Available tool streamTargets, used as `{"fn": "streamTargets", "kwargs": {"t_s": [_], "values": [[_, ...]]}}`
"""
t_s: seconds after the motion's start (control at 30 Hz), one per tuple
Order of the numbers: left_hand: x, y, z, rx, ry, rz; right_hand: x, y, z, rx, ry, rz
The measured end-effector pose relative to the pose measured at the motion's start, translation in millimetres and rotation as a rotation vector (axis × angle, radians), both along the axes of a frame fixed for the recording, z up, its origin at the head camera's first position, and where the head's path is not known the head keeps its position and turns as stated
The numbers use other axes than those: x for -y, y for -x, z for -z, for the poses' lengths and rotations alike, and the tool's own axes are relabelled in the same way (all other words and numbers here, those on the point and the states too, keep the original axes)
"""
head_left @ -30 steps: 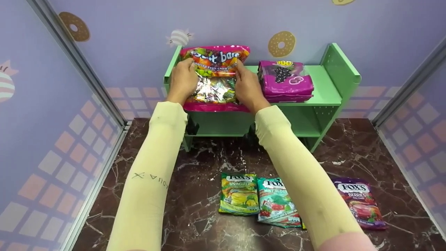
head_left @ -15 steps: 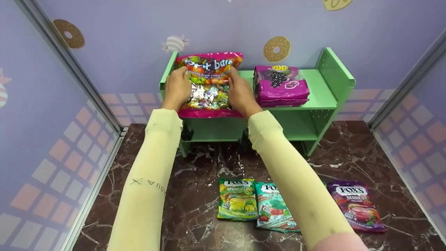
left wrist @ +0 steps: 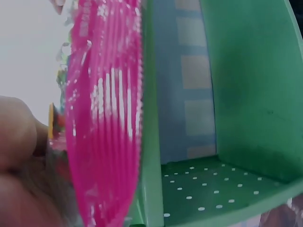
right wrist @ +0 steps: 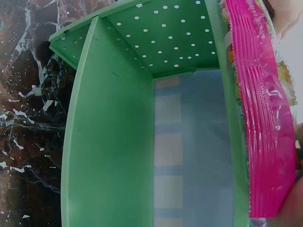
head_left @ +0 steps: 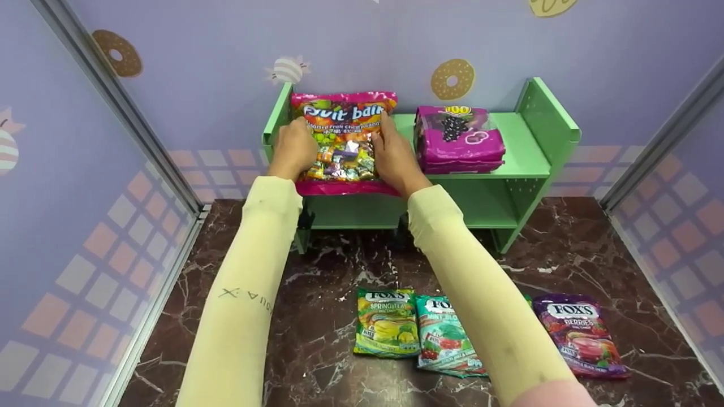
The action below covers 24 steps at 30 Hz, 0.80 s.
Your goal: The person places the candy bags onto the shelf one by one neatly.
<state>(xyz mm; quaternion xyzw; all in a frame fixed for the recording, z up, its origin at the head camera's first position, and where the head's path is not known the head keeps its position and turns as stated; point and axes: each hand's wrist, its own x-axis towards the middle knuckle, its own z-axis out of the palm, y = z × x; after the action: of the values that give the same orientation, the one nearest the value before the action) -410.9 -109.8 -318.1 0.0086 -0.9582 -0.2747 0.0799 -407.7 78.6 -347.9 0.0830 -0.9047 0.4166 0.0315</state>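
Observation:
A pink-edged bag of fruit chewy candy lies on the left half of the green shelf's top board, its lettering facing up. At the bag's left side my left hand grips it with curled fingers. My right hand holds the opposite side, thumb over the front. Both wrist views show the bag's crimped pink bottom seal hanging over the shelf's front edge. The fingers behind and under the bag are hidden.
A purple candy pack sits right of the bag on the green shelf. On the dark marble floor lie Fox's bags: a yellow-green one, a teal one partly under the right sleeve, and a purple one. Patterned walls enclose the sides.
The bag's front has flattened and tilted, so more of its lettering and candies show. Both hands stay at its sides, slightly shifted. The camera view has shifted a little.

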Motion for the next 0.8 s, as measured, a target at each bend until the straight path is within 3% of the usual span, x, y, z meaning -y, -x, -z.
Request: {"fn": "streamTargets", "kwargs": {"t_s": [0.23,0.4,0.57,0.7,0.8], "values": [[-5,-4.0,1.3,0.002,0.080,0.016,-1,-1.6,1.6,0.008,-0.015,-0.011],[-19,-10.8,5.9,-0.043,0.231,0.093,-2,-5.2,1.7,0.011,-0.026,-0.021],[-37,-18.9,14.1,-0.078,0.366,0.182,-5,-7.2,-1.6,-0.044,-0.010,-0.023],[-47,-23.7,20.2,-0.078,0.396,0.265,-10,-9.0,-8.0,-0.092,-0.015,0.014],[-50,-18.8,28.6,-0.087,0.402,0.302,-14,-8.0,-9.1,-0.107,-0.022,0.056]]}}
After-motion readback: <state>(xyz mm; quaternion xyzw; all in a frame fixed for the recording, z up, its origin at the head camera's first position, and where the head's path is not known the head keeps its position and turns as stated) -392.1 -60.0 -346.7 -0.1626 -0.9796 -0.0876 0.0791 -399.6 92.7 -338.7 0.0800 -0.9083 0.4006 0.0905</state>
